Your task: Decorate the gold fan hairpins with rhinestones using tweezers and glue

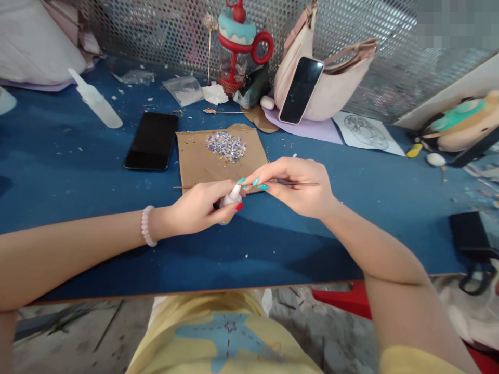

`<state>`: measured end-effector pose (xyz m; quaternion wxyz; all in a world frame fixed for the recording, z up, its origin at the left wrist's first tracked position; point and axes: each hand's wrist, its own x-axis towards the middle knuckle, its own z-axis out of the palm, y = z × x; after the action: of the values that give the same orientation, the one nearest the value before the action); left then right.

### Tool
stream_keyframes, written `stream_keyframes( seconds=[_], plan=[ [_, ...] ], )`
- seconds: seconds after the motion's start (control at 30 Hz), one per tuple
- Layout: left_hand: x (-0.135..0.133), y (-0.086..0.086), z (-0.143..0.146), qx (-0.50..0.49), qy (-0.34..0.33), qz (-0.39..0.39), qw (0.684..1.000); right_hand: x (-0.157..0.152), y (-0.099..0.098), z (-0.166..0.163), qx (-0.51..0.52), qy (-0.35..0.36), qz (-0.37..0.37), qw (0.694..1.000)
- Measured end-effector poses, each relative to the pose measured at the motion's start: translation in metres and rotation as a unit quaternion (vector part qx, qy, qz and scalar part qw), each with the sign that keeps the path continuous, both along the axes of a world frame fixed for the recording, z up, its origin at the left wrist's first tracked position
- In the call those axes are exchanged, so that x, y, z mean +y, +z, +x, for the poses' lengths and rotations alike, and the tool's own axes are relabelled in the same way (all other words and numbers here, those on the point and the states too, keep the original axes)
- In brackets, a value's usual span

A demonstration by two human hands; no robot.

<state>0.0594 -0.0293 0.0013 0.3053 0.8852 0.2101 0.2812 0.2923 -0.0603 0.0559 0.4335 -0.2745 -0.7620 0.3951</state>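
Observation:
My left hand (198, 205) is closed around a small white bottle with a tapered nozzle (233, 196), which looks like a glue bottle. A thin stick (178, 187) pokes out to the left behind this hand; I cannot tell what holds it. My right hand (300, 184) pinches a thin dark rod (300, 183) lying along its fingers, and its fingertips meet the bottle's nozzle. Just beyond both hands lies a piece of brown cardboard (195, 161) with a heap of small glittering blue and silver stones (226, 146) on it.
A black phone (152, 141) lies left of the cardboard, with a white squeeze bottle (97, 104) farther left. At the back are a red-and-blue cup (237, 39), a pink bag (335, 88) with a phone (302, 89) leaning on it, and a decorated pin (224, 111).

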Motion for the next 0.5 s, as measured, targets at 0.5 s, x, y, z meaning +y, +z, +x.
stream_keyframes(
  seconds=[0.5],
  plan=[
    [-0.0015, -0.0013, 0.0004, -0.003, -0.010, 0.019, 1.000, 0.0020, 0.0009, 0.0030, -0.018, -0.049, 0.070, 0.996]
  ],
)
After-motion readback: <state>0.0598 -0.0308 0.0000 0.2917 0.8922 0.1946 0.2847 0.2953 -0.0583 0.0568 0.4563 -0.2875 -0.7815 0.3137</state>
